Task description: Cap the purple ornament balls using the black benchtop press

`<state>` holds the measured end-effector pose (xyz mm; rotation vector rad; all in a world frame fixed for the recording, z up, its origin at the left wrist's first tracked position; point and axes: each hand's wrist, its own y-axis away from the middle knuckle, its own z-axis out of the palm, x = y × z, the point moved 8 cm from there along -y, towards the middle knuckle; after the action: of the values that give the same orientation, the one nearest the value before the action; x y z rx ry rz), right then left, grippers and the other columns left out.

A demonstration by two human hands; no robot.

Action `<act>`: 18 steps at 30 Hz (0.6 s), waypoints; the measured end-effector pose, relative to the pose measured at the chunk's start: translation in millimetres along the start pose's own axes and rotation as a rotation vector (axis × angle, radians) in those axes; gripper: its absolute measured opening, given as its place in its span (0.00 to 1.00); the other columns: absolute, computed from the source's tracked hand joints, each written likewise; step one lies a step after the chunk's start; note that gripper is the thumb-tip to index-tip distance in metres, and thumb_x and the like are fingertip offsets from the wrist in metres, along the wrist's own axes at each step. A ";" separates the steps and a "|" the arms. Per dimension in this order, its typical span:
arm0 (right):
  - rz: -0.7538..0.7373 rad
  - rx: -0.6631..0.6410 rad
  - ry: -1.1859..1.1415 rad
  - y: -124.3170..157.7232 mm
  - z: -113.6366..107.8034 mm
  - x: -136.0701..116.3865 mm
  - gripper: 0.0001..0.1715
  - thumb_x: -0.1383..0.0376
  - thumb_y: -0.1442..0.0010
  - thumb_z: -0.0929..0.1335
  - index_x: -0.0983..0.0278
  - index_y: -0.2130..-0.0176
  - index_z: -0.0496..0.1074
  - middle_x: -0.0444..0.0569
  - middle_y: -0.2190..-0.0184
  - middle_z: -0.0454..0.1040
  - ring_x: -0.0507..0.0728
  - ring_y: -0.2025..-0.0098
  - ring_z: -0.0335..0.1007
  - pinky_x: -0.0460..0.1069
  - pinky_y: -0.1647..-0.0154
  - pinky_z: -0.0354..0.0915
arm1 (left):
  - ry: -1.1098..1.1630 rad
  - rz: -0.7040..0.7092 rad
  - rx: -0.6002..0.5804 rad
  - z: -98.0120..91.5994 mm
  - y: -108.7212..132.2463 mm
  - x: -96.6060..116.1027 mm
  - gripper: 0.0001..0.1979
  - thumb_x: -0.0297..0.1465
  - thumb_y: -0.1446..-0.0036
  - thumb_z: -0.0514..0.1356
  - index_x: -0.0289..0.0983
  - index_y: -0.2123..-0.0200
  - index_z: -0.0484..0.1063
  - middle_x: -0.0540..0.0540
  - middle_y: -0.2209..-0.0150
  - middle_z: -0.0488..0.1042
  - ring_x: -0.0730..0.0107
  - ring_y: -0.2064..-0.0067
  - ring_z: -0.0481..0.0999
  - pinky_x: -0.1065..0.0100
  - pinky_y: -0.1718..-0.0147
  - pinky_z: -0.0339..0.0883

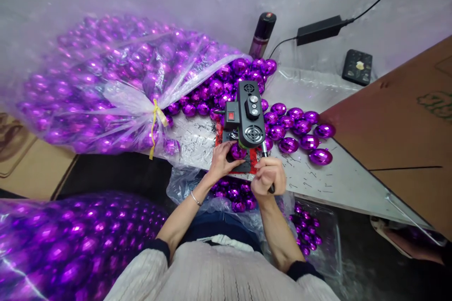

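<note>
A black machine (251, 115) with round vents, silver knobs and a red switch stands on the white table, over a dark base edged in red. Under its near end sits a purple faceted ball (238, 150). My left hand (222, 162) has thumb and fingers closed round that ball's near and left sides. On the machine's right, my right hand (269, 175) is wrapped round a lever (264, 150) with a black grip. Loose purple balls (287, 144) lie right of the machine, and more are heaped behind it.
A tied clear bag of purple balls (88, 89) fills the left. A spray can (263, 33), a power adapter (319, 30) and a dark box (357, 67) are at the back. A cardboard box (399, 127) stands right. More bagged balls (77, 240) are at lower left.
</note>
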<state>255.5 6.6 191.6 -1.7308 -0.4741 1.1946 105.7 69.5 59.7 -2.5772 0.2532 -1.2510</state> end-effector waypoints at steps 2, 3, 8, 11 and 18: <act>0.051 -0.023 0.032 -13.6 0.3 -7.3 0.20 0.67 0.30 0.60 0.60 0.75 0.62 0.42 0.77 0.67 0.52 0.74 0.67 0.50 0.72 0.60 | -0.002 -0.006 0.000 0.8 -2.1 -1.1 0.35 0.45 0.50 0.74 0.39 0.41 0.71 0.38 0.46 0.77 0.51 0.43 0.76 0.51 0.43 0.68; 0.067 -0.026 0.036 -19.8 0.0 -10.8 0.20 0.68 0.30 0.61 0.60 0.75 0.62 0.42 0.78 0.66 0.52 0.74 0.66 0.50 0.73 0.60 | -0.002 -0.005 0.001 0.8 -3.1 -1.0 0.35 0.46 0.49 0.74 0.39 0.41 0.71 0.38 0.46 0.77 0.51 0.43 0.76 0.51 0.43 0.68; 0.132 -0.030 0.008 -35.6 -1.1 -16.5 0.19 0.69 0.31 0.61 0.60 0.75 0.63 0.43 0.77 0.67 0.53 0.73 0.67 0.50 0.72 0.60 | -0.062 0.069 0.023 -8.5 14.6 10.4 0.34 0.49 0.44 0.69 0.38 0.39 0.70 0.36 0.46 0.77 0.50 0.43 0.76 0.49 0.42 0.67; 0.124 -0.047 0.005 -33.0 -1.4 -15.2 0.19 0.68 0.31 0.62 0.60 0.75 0.64 0.43 0.77 0.68 0.53 0.73 0.68 0.50 0.72 0.60 | -0.166 0.238 -0.036 -10.1 52.8 27.2 0.31 0.49 0.40 0.65 0.40 0.38 0.70 0.36 0.45 0.77 0.52 0.42 0.76 0.49 0.38 0.63; 0.066 -0.059 0.000 -20.2 -3.3 -10.3 0.19 0.69 0.31 0.61 0.61 0.74 0.65 0.42 0.78 0.67 0.53 0.73 0.68 0.50 0.71 0.61 | -0.144 0.189 0.003 -31.6 60.8 13.3 0.42 0.62 0.39 0.52 0.37 0.35 0.67 0.32 0.41 0.74 0.48 0.39 0.73 0.47 0.37 0.61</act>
<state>257.5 7.1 214.4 -1.8092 -0.4593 1.2384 86.4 3.1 69.4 -2.5565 0.4523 -0.9951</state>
